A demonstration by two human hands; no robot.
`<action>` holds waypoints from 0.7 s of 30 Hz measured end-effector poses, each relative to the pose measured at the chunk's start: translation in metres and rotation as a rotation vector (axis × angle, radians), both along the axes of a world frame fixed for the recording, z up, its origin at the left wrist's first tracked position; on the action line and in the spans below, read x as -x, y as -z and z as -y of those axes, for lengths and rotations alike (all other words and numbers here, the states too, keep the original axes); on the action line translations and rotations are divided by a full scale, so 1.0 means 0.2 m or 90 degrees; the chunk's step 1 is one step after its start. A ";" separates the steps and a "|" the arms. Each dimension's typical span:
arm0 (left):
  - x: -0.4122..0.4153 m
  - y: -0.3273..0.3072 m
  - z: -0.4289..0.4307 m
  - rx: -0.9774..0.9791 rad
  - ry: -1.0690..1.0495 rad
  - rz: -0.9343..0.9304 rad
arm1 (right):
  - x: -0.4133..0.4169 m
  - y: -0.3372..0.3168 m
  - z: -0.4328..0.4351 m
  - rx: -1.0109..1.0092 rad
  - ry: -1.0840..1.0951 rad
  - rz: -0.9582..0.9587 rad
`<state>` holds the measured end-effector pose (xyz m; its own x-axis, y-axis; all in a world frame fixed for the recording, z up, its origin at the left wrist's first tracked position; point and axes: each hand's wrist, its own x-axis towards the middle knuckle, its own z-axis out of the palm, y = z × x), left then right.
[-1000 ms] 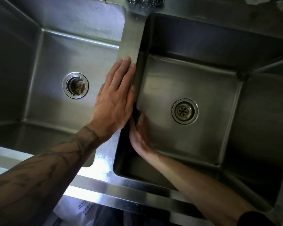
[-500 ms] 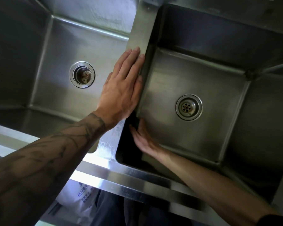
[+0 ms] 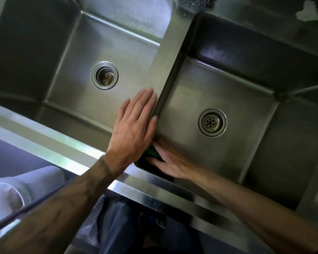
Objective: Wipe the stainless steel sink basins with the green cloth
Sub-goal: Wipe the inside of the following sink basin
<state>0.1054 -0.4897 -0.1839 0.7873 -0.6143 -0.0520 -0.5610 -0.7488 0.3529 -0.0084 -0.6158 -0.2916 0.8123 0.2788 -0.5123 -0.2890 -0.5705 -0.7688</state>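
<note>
No writing legible anywhere we can see. Two steel basins side by side, split by a divider ridge (image 3: 170,57). Left basin (image 3: 77,57) holds nothing loose; its drain (image 3: 104,75) is an open hole w/ brownish bits in it. Right basin (image 3: 228,88) has a perforated strainer drain (image 3: 212,123). At the top edge, behind the divider, part of a steel scrubber (image 3: 198,0) shows.

Our left hand (image 3: 134,129) lies flat, fingers straight & together, palm down on the divider's near end, gripping nothing. Our right hand (image 3: 170,164) is inside the right basin at its near-left corner, fingers extended & pressing the green cloth (image 3: 151,153) against the basin's left wall. Only a small green patch shows betw. the two hands; rest is hidden. Right hand is blurred. Below the sink's front rim (image 3: 66,149), a pale bucket-like container (image 3: 9,197) sits lower left; contents unclear.
</note>
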 end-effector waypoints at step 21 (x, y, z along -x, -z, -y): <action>0.56 0.07 -0.22 -0.083 -0.180 0.047 | 0.14 0.02 0.23 0.047 -0.069 -0.093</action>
<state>-0.0060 -0.4458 -0.1970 0.9307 -0.3620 -0.0518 -0.3442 -0.9151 0.2099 -0.0371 -0.6622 -0.2953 0.6949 0.3181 -0.6449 -0.3283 -0.6576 -0.6781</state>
